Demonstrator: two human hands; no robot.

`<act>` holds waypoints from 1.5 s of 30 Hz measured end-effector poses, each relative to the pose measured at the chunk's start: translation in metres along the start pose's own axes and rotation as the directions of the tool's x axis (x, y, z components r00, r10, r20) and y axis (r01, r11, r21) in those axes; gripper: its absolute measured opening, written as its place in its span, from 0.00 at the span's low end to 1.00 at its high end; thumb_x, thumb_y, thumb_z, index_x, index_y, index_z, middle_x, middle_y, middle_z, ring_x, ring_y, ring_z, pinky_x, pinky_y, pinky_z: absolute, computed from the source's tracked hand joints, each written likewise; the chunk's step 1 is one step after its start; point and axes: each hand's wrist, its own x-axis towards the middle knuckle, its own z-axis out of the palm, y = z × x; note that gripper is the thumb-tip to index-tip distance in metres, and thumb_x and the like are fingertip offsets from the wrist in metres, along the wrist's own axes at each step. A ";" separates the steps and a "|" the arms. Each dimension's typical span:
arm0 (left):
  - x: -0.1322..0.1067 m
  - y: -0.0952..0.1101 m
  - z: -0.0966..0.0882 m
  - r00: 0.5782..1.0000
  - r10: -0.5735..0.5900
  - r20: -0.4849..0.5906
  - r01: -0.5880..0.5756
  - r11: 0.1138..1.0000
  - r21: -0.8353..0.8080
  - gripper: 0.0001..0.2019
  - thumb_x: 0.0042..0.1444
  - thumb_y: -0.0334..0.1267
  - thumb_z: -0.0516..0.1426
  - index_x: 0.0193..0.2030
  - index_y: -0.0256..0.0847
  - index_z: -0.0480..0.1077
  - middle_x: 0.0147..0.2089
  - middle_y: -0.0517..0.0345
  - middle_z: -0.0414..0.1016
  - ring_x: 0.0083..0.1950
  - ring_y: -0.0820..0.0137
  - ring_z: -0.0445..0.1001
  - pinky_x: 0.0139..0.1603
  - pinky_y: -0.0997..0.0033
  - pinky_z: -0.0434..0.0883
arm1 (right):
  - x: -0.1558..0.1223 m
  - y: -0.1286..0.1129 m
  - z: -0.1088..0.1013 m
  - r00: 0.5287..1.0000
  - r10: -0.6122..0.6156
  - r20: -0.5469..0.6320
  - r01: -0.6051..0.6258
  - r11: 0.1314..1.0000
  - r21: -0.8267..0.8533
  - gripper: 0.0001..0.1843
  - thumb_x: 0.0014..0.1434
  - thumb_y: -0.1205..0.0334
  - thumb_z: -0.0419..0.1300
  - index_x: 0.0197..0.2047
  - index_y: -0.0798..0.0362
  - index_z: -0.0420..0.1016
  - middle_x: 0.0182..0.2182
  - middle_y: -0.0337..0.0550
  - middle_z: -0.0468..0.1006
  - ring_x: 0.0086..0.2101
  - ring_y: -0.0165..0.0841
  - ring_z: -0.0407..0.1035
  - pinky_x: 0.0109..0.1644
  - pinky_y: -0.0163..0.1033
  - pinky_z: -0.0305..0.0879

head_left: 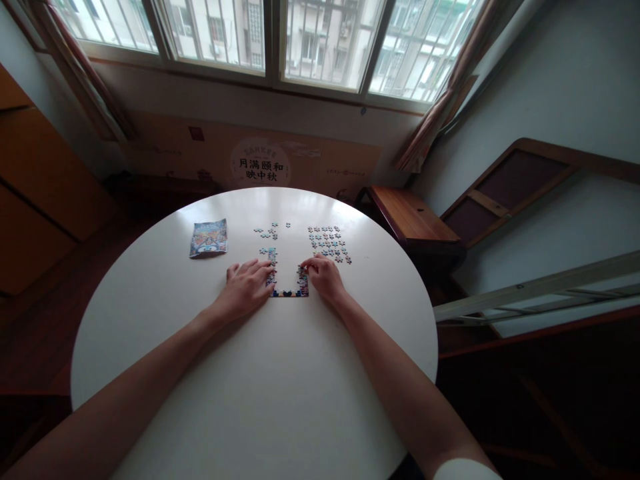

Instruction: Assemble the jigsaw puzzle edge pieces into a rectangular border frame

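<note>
A partly built jigsaw frame [288, 292], U-shaped and colourful, lies on the round white table [250, 387]. My left hand [246, 287] rests flat beside its left side, fingers stretched out and touching that edge. At the top of the frame's right side my right hand [324, 275] has its fingers curled and pinched together; whether a piece is in them I cannot make out. Loose puzzle pieces [329, 243] are spread just beyond my right hand, and a smaller group of pieces [268, 233] lies beyond the frame's left side.
A small printed picture card [209, 238] lies on the table to the left. A wooden side table [413, 217] stands to the right of the round table. A cardboard panel with printed characters [260, 163] leans under the window.
</note>
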 end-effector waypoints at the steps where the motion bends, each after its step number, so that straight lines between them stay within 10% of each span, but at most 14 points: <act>1: 0.000 0.000 0.000 1.000 0.000 0.000 0.000 1.000 0.001 0.19 0.62 0.48 0.48 0.57 0.51 0.67 0.65 0.55 0.66 0.68 0.56 0.57 0.64 0.45 0.49 | 0.000 0.000 0.000 1.000 0.005 0.003 -0.005 1.000 -0.003 0.16 0.57 0.73 0.53 0.36 0.50 0.82 0.34 0.41 0.77 0.34 0.31 0.70 0.42 0.35 0.62; 45: 0.000 0.001 0.001 1.000 -0.001 -0.002 0.001 1.000 0.012 0.18 0.62 0.47 0.48 0.57 0.50 0.66 0.65 0.55 0.65 0.68 0.56 0.57 0.64 0.45 0.48 | 0.001 0.002 0.002 1.000 0.017 -0.008 -0.017 0.999 0.028 0.15 0.56 0.73 0.54 0.34 0.50 0.82 0.32 0.40 0.76 0.33 0.31 0.69 0.41 0.34 0.62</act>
